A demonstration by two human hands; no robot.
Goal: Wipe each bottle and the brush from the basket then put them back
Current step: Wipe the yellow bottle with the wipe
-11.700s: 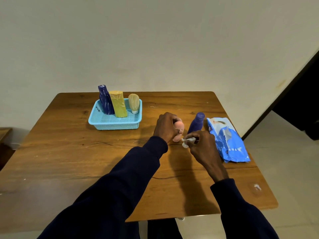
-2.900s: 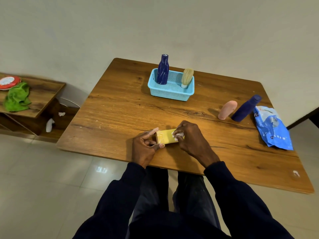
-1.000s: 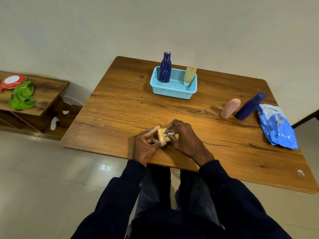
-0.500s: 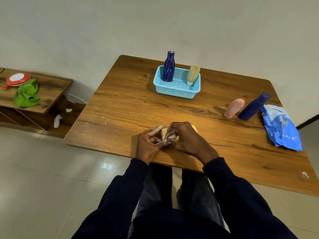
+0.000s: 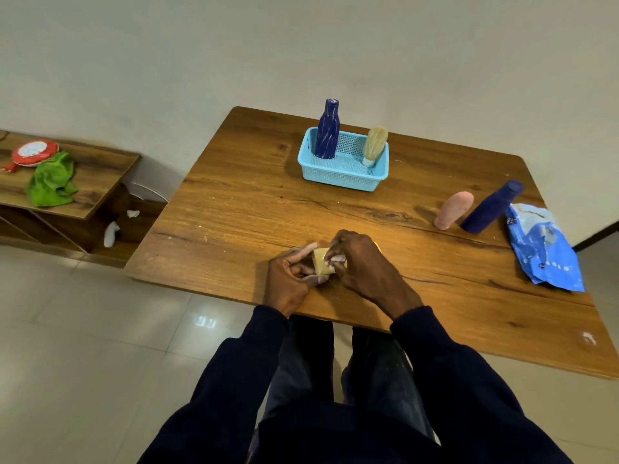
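A yellow bottle lies on the wooden table near its front edge. My left hand grips its left end. My right hand covers most of the bottle and pinches a small white wipe against it. The light blue basket stands at the back of the table with a dark blue patterned bottle and a brush upright in it. A pink bottle and a plain dark blue bottle stand at the right.
A blue wipes packet lies by the table's right edge. To the left stands a low wooden shelf with a green cloth and a red and white round thing. Pale tiled floor lies below.
My right hand with the wipe has slid leftward along the yellow bottle, covering more of it. My left hand still holds the bottle's end. The camera view shifted slightly.
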